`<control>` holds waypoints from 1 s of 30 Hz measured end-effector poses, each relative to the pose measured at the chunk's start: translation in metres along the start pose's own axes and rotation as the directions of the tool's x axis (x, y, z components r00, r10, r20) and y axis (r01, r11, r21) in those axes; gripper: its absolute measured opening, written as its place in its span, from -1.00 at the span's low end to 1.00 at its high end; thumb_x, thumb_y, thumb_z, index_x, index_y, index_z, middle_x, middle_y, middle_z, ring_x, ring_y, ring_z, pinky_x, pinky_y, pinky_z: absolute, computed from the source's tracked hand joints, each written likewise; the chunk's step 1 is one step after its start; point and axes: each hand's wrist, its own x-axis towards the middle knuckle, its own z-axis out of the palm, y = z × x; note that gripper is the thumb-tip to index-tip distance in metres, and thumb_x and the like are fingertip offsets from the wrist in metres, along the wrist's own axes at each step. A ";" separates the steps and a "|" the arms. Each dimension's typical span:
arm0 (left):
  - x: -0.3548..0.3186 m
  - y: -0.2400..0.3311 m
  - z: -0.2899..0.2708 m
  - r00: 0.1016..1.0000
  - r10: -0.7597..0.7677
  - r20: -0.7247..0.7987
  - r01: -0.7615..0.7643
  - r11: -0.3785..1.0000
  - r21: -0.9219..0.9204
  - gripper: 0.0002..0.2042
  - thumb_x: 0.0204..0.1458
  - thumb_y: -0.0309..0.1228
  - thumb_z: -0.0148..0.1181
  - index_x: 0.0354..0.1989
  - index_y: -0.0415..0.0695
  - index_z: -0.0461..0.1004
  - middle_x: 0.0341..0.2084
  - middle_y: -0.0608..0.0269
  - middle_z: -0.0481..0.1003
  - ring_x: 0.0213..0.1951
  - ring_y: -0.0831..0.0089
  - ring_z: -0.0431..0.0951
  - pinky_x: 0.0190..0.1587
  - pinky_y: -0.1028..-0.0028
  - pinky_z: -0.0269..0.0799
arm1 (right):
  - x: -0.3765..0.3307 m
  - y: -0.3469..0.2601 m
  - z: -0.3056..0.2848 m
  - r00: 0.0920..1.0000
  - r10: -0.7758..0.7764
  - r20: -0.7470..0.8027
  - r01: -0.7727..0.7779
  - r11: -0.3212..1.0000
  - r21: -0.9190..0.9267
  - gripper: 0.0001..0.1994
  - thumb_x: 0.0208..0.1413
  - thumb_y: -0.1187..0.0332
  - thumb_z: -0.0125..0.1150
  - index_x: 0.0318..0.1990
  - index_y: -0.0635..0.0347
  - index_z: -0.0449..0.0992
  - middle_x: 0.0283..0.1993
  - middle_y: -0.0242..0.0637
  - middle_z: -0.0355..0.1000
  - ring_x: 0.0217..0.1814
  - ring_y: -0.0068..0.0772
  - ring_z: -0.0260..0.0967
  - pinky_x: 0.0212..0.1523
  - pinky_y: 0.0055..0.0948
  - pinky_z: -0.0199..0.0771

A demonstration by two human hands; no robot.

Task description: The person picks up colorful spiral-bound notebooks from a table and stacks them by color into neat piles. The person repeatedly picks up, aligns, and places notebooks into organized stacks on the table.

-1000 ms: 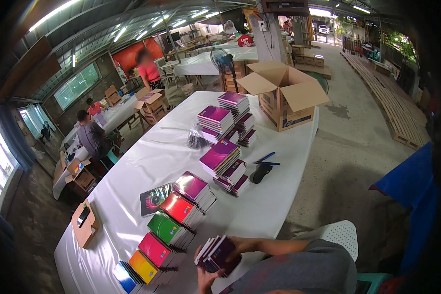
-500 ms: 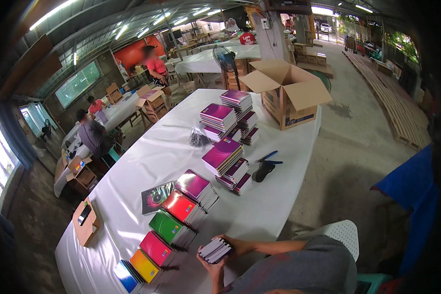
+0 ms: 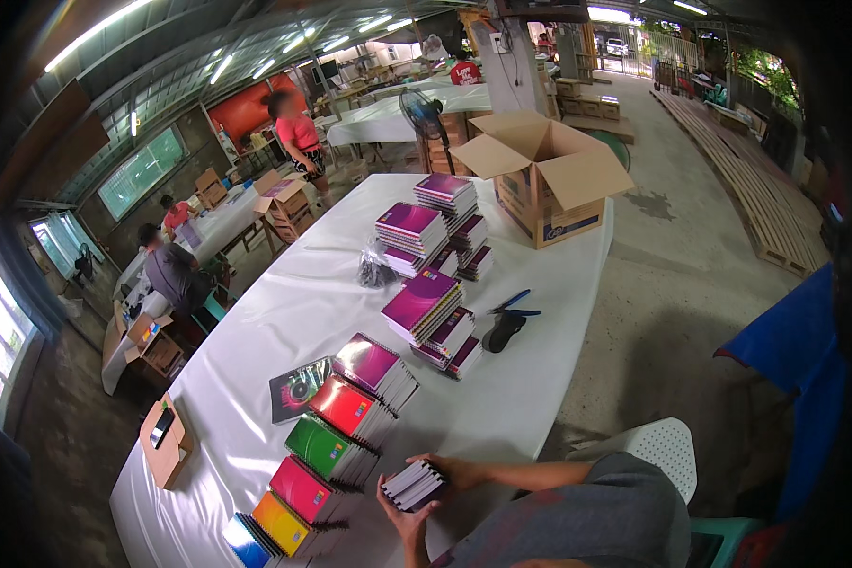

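Between my two hands is a small stack of notebooks (image 3: 414, 486), its white page edges facing up and dark covers showing at the side. My left hand (image 3: 399, 512) grips it from the near left, while my right hand (image 3: 456, 472) closes on its far right side. Just left of the hands runs a row of spiral notebook stacks: purple (image 3: 369, 363), red (image 3: 343, 405), green (image 3: 320, 445), pink (image 3: 301, 488), yellow (image 3: 278, 523) and blue (image 3: 248, 541). A dark notebook with a round design (image 3: 300, 388) lies flat beside the row.
Farther up the white-covered table (image 3: 256, 350) stand purple notebook piles (image 3: 422, 305), blue-handled pliers (image 3: 515, 308), a black object (image 3: 505, 333), a plastic bag (image 3: 376, 265) and an open carton (image 3: 549, 189). A cardboard piece with a phone (image 3: 163, 428) lies at left. Other people work beyond.
The whole view has shifted slightly. My hands still hold the notebook stack in nearly the same place, and the notebook row stands as before.
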 end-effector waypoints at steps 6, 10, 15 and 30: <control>0.004 -0.008 -0.006 0.997 -0.070 0.041 0.067 0.996 0.066 -0.04 -0.66 -0.32 0.60 0.04 -0.16 0.11 -0.19 0.23 0.32 -0.12 0.39 0.39 -0.03 0.41 0.35 | -0.002 0.024 -0.009 0.997 -0.010 0.071 0.023 0.983 -0.180 -0.31 -0.13 0.40 0.30 0.16 0.14 0.04 0.10 -0.20 0.19 0.15 -0.37 0.14 0.16 -0.37 0.13; 0.004 0.009 -0.001 0.994 -0.097 0.055 0.094 0.994 0.055 -0.10 -0.68 -0.39 0.60 -0.04 -0.17 0.14 -0.22 0.22 0.33 -0.15 0.40 0.39 -0.07 0.42 0.36 | 0.004 0.018 -0.018 0.979 0.021 0.201 0.022 0.978 -0.209 -0.42 -0.08 0.55 0.13 0.14 0.19 0.05 0.09 -0.18 0.18 0.14 -0.36 0.13 0.17 -0.41 0.10; -0.001 -0.026 -0.025 0.998 -0.042 0.056 0.039 0.998 0.051 -0.12 -0.66 -0.33 0.61 -0.08 -0.18 0.14 -0.21 0.20 0.34 -0.16 0.39 0.39 -0.08 0.43 0.35 | 0.005 0.012 -0.016 0.986 0.022 0.166 0.020 0.969 -0.248 -0.47 -0.06 0.64 0.04 0.12 0.21 0.08 0.07 -0.18 0.20 0.13 -0.37 0.13 0.18 -0.43 0.08; 0.001 -0.020 -0.027 0.964 -0.143 0.225 0.086 0.966 0.245 -0.19 -0.57 -0.23 0.58 -0.09 -0.31 0.27 -0.23 0.15 0.49 -0.17 0.41 0.47 -0.07 0.41 0.38 | -0.023 0.033 -0.015 0.995 0.089 -0.045 -0.098 0.949 -0.298 -0.18 -0.26 0.27 0.43 0.20 0.22 0.09 0.12 -0.12 0.25 0.17 -0.28 0.19 0.19 -0.34 0.15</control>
